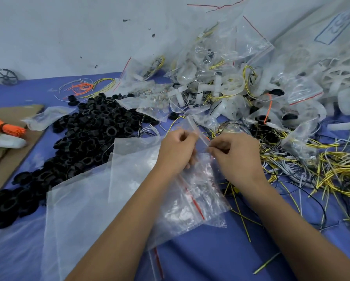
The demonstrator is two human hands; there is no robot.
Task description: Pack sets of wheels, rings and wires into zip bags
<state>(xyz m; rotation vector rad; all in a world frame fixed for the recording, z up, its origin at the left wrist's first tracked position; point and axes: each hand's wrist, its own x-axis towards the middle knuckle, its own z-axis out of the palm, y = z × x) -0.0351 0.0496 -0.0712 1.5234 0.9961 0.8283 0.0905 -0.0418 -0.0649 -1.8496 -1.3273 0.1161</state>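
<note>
At the centre of the head view, my left hand (177, 152) and my right hand (234, 154) both pinch the top edge of a small clear zip bag (200, 136) with a red seal line. Under my hands lies a stack of clear zip bags (192, 201). A heap of black rings (89, 136) spreads to the left on the blue table (200, 260). Yellow, black and white wires (332, 175) tangle on the right. White plastic wheels (340, 78) pile at the far right, and filled zip bags (220, 78) are heaped at the back.
A large clear plastic bag (85, 209) lies over the table's front left. Cardboard (10, 138) with a bundle of orange wires (6, 126) sits at the left edge. A dark wheel (5, 77) stands by the wall at the far left.
</note>
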